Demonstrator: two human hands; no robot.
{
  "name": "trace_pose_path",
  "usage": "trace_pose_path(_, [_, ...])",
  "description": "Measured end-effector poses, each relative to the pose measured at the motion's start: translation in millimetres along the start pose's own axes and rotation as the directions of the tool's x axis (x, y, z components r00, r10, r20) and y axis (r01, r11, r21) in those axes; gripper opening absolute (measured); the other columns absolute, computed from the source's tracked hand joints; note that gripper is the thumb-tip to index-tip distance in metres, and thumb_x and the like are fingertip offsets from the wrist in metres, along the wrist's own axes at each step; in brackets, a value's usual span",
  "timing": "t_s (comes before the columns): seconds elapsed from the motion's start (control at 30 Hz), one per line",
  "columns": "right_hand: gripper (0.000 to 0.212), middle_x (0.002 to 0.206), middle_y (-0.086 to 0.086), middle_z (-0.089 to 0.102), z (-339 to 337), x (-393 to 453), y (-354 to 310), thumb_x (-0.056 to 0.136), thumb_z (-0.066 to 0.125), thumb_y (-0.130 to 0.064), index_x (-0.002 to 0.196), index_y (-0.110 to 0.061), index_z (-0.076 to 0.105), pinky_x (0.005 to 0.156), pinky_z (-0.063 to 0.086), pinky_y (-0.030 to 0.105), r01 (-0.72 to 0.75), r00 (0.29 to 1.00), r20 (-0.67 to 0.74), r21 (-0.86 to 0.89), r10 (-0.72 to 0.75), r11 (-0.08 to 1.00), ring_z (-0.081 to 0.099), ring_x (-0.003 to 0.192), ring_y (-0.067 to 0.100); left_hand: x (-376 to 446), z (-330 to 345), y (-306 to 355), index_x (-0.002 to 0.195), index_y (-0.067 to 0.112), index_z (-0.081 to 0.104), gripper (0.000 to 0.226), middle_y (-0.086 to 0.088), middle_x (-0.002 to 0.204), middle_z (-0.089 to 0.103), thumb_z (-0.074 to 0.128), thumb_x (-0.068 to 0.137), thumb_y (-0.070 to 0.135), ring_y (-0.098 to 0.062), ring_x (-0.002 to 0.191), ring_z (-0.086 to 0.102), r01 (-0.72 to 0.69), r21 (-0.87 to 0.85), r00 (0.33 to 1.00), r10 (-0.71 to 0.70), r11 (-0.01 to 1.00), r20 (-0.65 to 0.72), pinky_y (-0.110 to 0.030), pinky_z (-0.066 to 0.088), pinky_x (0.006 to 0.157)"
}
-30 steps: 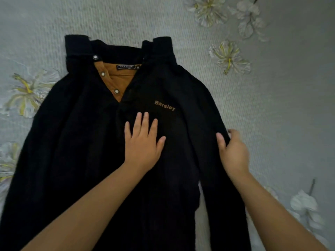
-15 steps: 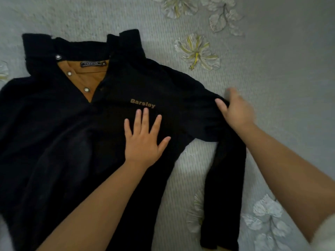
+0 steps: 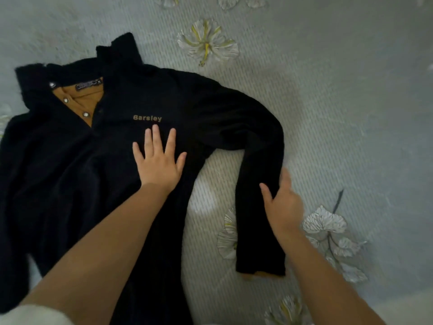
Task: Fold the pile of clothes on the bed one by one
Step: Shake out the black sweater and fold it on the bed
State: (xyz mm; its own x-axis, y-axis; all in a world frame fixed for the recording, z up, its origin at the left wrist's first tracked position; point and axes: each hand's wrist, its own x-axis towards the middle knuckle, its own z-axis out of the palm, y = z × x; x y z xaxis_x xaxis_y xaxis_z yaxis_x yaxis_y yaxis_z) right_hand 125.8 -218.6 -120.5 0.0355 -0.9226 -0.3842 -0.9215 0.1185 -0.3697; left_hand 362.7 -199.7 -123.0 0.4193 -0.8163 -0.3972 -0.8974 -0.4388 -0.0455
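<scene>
A black fleece jacket (image 3: pixel 70 174) with an orange lining and the word "Barsley" on its chest lies front up on the bed. My left hand (image 3: pixel 159 160) presses flat on the chest just below the lettering, fingers spread. The jacket's right-side sleeve (image 3: pixel 260 146) bends out from the shoulder and runs down toward me, its cuff at the lower middle. My right hand (image 3: pixel 282 202) holds this sleeve about halfway down, thumb on top and fingers round its right edge.
The grey bedspread (image 3: pixel 351 113) with pale flower prints covers the whole bed. A strip of it shows between the jacket body and the sleeve. The jacket's left part runs out of view at the left edge.
My right hand drew the sleeve out from the jacket's body, then slid down from the shoulder to mid-sleeve. My left hand stayed pressed on the chest.
</scene>
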Motion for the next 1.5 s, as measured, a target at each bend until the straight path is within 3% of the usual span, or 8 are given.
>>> trace_pose_path(0.23, [0.082, 0.109, 0.031, 0.058, -131, 85, 87, 0.08, 0.065, -0.042, 0.143, -0.008, 0.024, 0.082, 0.041, 0.046, -0.099, 0.974, -0.216, -0.125, 0.071, 0.987, 0.054, 0.102, 0.044, -19, -5, 44, 0.145, 0.016, 0.022, 0.057, -0.021, 0.152, 0.014, 0.038, 0.096, 0.041, -0.034, 0.142, 0.01, -0.196, -0.108, 0.978, 0.187, 0.975, -0.092, -0.053, 0.01, 0.111])
trace_pose_path(0.37, [0.065, 0.117, 0.034, 0.05, -164, 113, 132, 0.087, 0.059, -0.031, 0.136, 0.004, 0.035, 0.089, 0.032, 0.048, -0.139, 0.919, -0.389, -0.172, 0.062, 0.975, 0.045, 0.11, 0.045, -16, -5, 82, 0.143, 0.016, 0.03, 0.068, -0.018, 0.15, 0.024, 0.018, 0.089, 0.055, -0.033, 0.14, 0.016, -0.27, -0.087, 0.962, 0.263, 0.959, -0.079, -0.053, 0.015, 0.11])
trace_pose_path(0.53, [0.067, 0.129, 0.028, 0.045, -109, 76, 134, 0.089, 0.048, -0.046, 0.136, 0.001, 0.037, 0.094, 0.036, 0.049, -0.231, 0.938, -0.264, 0.01, 0.225, 0.973, 0.041, 0.119, 0.042, -10, -2, 118, 0.146, 0.024, 0.021, 0.086, -0.008, 0.155, 0.012, -0.008, 0.073, 0.06, -0.026, 0.143, 0.003, -0.268, -0.076, 0.963, 0.269, 0.961, 0.008, -0.051, 0.003, 0.112])
trace_pose_path(0.77, [0.061, 0.079, 0.024, 0.063, -69, 62, 109, 0.082, 0.043, -0.046, 0.111, 0.005, 0.06, 0.057, 0.049, 0.043, -0.105, 0.926, -0.361, 0.036, 0.111, 0.994, 0.061, 0.068, 0.038, -9, 3, 119, 0.146, 0.023, 0.016, 0.111, -0.008, 0.156, 0.005, -0.027, 0.061, 0.079, -0.026, 0.143, -0.003, -0.282, -0.053, 0.956, 0.285, 0.958, 0.065, -0.053, -0.002, 0.111])
trace_pose_path(1.03, [0.065, 0.089, 0.022, 0.068, -76, 71, 124, 0.084, 0.035, -0.05, 0.112, 0.001, 0.063, 0.059, 0.044, 0.031, -0.043, 0.947, -0.309, 0.164, 0.093, 0.986, 0.064, 0.074, 0.035, -4, 1, 114, 0.146, 0.032, 0.0, 0.103, -0.001, 0.155, -0.012, -0.022, 0.056, 0.077, -0.02, 0.142, -0.016, -0.31, -0.069, 0.938, 0.317, 0.948, 0.142, -0.048, -0.009, 0.112])
trace_pose_path(1.17, [0.041, 0.104, 0.014, 0.066, -93, 57, 78, 0.091, 0.054, -0.027, 0.126, -0.005, 0.054, 0.074, 0.037, 0.018, 0.081, 0.972, -0.234, 0.333, -0.001, 0.94, 0.059, 0.087, 0.018, -7, -12, 93, 0.146, 0.024, 0.018, 0.098, -0.004, 0.155, 0.009, -0.01, 0.069, 0.077, -0.02, 0.143, 0.005, -0.342, -0.271, 0.937, 0.349, 0.9, -0.024, -0.042, 0.006, 0.114])
trace_pose_path(1.27, [0.044, 0.115, 0.014, 0.063, -95, 45, 17, 0.092, 0.052, -0.023, 0.132, -0.005, 0.047, 0.078, 0.032, 0.009, 0.167, 0.971, -0.226, 0.381, -0.083, 0.909, 0.057, 0.097, 0.017, -17, -19, 56, 0.143, 0.016, 0.03, 0.068, -0.012, 0.151, 0.025, 0.018, 0.088, 0.055, -0.028, 0.141, 0.018, -0.22, -0.33, 0.967, 0.162, 0.918, -0.195, -0.047, 0.02, 0.111])
trace_pose_path(1.5, [0.045, 0.12, 0.012, 0.06, -48, -3, -163, 0.094, 0.049, -0.027, 0.133, -0.005, 0.046, 0.078, 0.023, 0.001, 0.314, 0.949, -0.136, 0.424, -0.283, 0.85, 0.049, 0.097, 0.006, -61, -6, -120, 0.144, 0.014, 0.027, 0.054, -0.013, 0.151, 0.024, 0.038, 0.096, 0.036, -0.028, 0.142, 0.015, 0.116, -0.291, 0.984, -0.15, 0.95, -0.098, -0.046, 0.022, 0.111])
